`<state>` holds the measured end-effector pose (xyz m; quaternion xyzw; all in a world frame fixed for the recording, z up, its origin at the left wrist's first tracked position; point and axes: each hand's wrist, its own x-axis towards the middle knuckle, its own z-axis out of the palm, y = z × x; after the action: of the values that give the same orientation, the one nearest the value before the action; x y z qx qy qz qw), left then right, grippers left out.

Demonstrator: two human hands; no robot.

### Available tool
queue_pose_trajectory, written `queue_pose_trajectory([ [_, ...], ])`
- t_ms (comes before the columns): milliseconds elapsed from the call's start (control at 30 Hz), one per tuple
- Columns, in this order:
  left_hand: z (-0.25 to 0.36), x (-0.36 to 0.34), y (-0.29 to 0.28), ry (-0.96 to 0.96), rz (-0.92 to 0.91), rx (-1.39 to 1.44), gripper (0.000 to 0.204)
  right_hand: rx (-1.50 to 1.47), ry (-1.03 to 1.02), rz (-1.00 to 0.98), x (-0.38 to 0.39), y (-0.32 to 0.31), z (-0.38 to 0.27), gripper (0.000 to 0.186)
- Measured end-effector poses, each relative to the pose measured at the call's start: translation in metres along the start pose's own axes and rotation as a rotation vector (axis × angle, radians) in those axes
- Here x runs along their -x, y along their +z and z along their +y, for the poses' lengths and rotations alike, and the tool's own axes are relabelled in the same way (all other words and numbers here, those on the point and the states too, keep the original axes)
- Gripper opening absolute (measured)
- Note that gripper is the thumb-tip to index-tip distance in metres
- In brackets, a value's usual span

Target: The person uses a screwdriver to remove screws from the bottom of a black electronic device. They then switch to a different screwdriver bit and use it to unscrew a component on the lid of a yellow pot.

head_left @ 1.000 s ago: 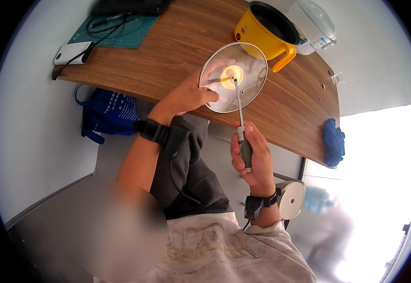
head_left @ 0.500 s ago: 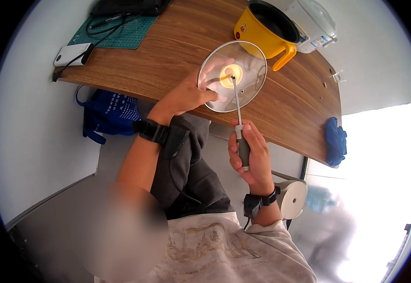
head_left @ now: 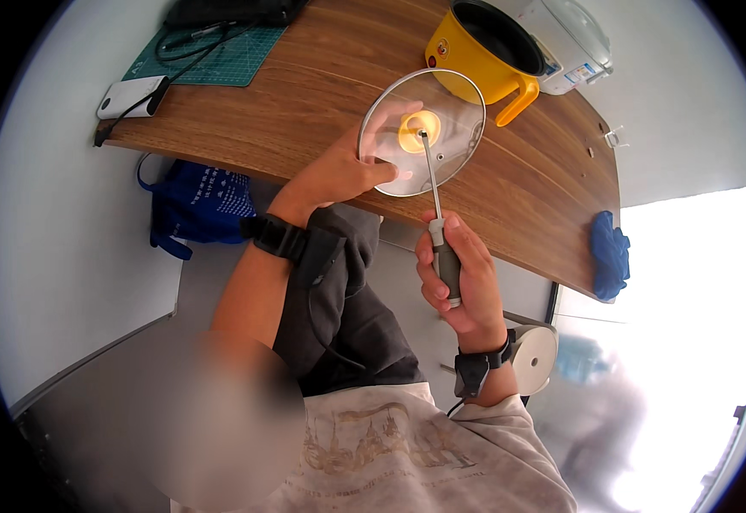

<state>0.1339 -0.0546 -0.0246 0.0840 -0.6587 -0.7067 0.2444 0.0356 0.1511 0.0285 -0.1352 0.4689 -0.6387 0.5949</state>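
My left hand [head_left: 364, 167] grips a round glass pot lid [head_left: 450, 111] by its left edge, the thumb on the near face and the other fingers showing through the glass behind. A yellow knob [head_left: 411, 139] shows at the lid's middle, on the far side of the glass. In my right hand [head_left: 471, 278] is a screwdriver [head_left: 446, 256] with a grey handle, the fingers closed round it. Its metal shaft points away from me, and the tip meets the lid's centre at a small screw. The lid is held tilted above the table's front edge.
On the wooden table [head_left: 304, 94] stand a yellow electric pot [head_left: 484, 64] and a white appliance [head_left: 574, 51] behind it. Far left lie a green cutting mat [head_left: 236, 64], cables and a white power bank [head_left: 129, 97]. A blue cloth [head_left: 610, 256] hangs at the right; a blue bag [head_left: 198, 205] sits below left.
The lid has tipped slightly and risen a little. My right hand has shifted slightly right and turned, slanting the screwdriver more, its tip still at the lid's centre.
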Motion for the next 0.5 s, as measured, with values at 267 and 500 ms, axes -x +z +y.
queue_pose_trajectory([
  [267,-0.006,0.0,0.0,0.098,0.009,-0.031,0.078,-0.175,0.04,-0.033,0.002,0.009,0.01,0.029],
  [500,-0.005,0.0,-0.001,0.089,-0.012,-0.043,0.078,-0.119,0.029,-0.052,0.0,0.005,0.006,0.028],
])
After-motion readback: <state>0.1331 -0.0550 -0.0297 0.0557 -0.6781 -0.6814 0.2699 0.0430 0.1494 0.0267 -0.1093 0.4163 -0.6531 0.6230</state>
